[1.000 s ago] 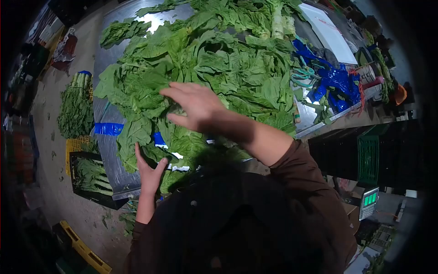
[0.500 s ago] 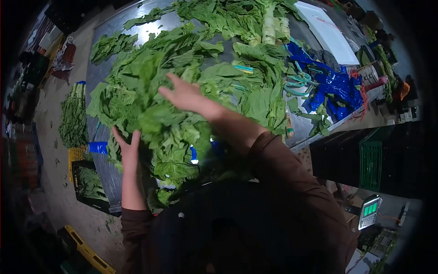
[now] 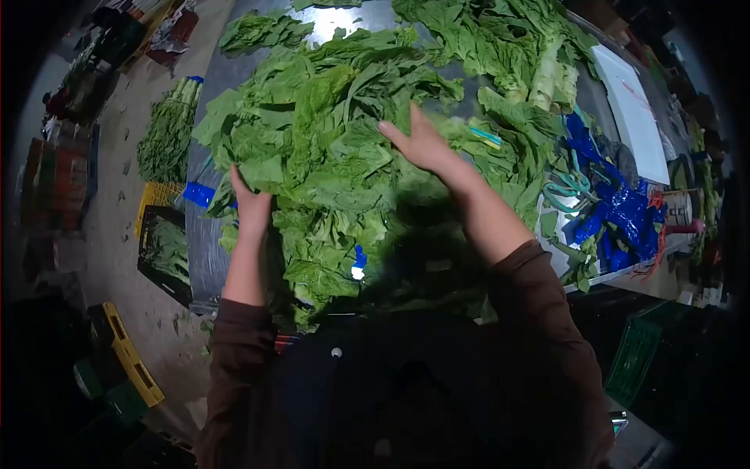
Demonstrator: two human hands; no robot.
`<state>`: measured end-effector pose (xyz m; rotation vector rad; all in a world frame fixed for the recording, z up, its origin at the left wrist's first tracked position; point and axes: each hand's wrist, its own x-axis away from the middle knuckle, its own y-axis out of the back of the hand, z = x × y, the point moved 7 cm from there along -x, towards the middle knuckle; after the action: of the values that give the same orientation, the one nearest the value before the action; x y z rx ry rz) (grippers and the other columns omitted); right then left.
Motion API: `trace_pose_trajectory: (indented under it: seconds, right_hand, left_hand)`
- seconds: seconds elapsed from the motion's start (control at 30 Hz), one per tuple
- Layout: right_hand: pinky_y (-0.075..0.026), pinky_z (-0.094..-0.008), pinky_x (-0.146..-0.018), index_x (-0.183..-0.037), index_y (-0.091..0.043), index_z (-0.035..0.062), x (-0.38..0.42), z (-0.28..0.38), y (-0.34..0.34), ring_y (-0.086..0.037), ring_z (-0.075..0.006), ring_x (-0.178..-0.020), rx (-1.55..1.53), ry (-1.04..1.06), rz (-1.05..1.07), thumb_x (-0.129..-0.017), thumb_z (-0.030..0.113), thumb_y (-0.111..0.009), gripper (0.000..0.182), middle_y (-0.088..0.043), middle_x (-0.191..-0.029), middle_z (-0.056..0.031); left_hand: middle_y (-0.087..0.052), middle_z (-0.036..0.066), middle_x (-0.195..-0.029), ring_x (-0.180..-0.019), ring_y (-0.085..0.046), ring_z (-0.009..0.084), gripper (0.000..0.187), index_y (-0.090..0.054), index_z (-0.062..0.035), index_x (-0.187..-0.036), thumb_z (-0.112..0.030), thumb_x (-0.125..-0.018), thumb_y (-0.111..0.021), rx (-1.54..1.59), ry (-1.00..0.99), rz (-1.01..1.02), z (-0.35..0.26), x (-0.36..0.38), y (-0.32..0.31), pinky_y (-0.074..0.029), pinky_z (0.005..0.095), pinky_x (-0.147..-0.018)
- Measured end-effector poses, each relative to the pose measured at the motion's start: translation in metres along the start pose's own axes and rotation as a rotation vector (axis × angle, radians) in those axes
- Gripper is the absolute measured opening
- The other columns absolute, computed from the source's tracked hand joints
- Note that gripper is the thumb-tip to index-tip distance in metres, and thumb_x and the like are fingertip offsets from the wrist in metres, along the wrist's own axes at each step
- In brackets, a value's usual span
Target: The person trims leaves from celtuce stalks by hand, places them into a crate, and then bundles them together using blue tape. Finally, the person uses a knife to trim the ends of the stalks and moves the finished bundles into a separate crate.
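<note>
A loose heap of green lettuce-like leaves covers the middle of the metal table. My left hand is at the heap's near left edge, its visible fingers apart and partly hidden by leaves. On the heap's right side, my right hand has its thumb and a finger spread against the leaves; its other fingers are not plain to see. A blue-and-white scrap lies among the leaves nearest my body. Leafy stalks with thick pale stems rest at the back right.
Crumpled blue plastic and teal cord lie at the right, near a white tray. Blue tape wraps the table's left edge. On the floor at left are bundled greens and a black crate of greens.
The view has shifted, so the table sits further right. My right hand has moved to the right over the heap, and the leaves lie more spread out. My left hand stays at the left edge.
</note>
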<state>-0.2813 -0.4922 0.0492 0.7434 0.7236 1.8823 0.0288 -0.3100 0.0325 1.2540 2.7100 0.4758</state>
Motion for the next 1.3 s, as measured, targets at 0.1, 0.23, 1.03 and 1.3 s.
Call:
trace_pose_trajectory:
  seconds: [0.1, 0.23, 1.03, 1.3]
  right_hand:
    - [-0.034, -0.0455, -0.104, -0.144, -0.018, 0.0000, 0.003, 0.054, -0.027, -0.039, -0.0388, -0.128, -0.211, 0.080, 0.120, -0.078, 0.066, -0.057, 0.101, -0.036, -0.140, -0.0258]
    - [-0.039, -0.0483, -0.096, -0.139, -0.029, 0.0084, 0.027, 0.112, -0.055, -0.047, -0.0414, -0.114, -0.063, 0.353, 0.091, -0.078, 0.040, -0.068, 0.080, -0.049, -0.124, -0.0222]
    - [-0.021, -0.0574, -0.106, -0.147, -0.020, 0.0124, -0.152, -0.007, 0.038, -0.021, -0.0352, -0.138, 0.110, -0.069, -0.348, -0.069, 0.082, -0.045, 0.108, -0.021, -0.151, -0.0174]
    - [-0.014, -0.0486, -0.112, -0.148, -0.014, 0.0085, -0.206, 0.008, -0.055, -0.016, -0.0369, -0.139, -0.189, 0.119, 0.156, -0.069, 0.085, -0.041, 0.113, -0.018, -0.150, -0.0228]
  left_hand:
    - [-0.040, 0.017, -0.138, -0.129, -0.036, 0.0254, 0.080, -0.021, -0.0035, -0.145, -0.019, -0.081, -0.066, 0.111, 0.112, 0.104, 0.011, -0.007, -0.017, -0.028, 0.0320, -0.106]
    - [-0.040, 0.013, -0.140, -0.128, -0.036, 0.0317, 0.050, -0.041, -0.0078, -0.137, -0.028, -0.091, -0.047, -0.444, -0.424, 0.366, -0.002, 0.014, -0.031, -0.025, 0.0383, -0.109]
    - [-0.055, 0.010, -0.128, -0.117, -0.051, 0.0311, 0.058, -0.051, -0.0076, -0.128, -0.053, -0.093, -0.040, 1.289, 0.564, 0.422, 0.042, -0.062, -0.068, -0.035, 0.0432, -0.104]
    - [-0.050, 0.007, -0.131, -0.115, -0.048, 0.0298, 0.049, -0.044, -0.0234, -0.136, -0.051, -0.097, -0.031, 1.303, 0.421, 0.243, 0.092, -0.080, -0.073, -0.035, 0.0434, -0.102]
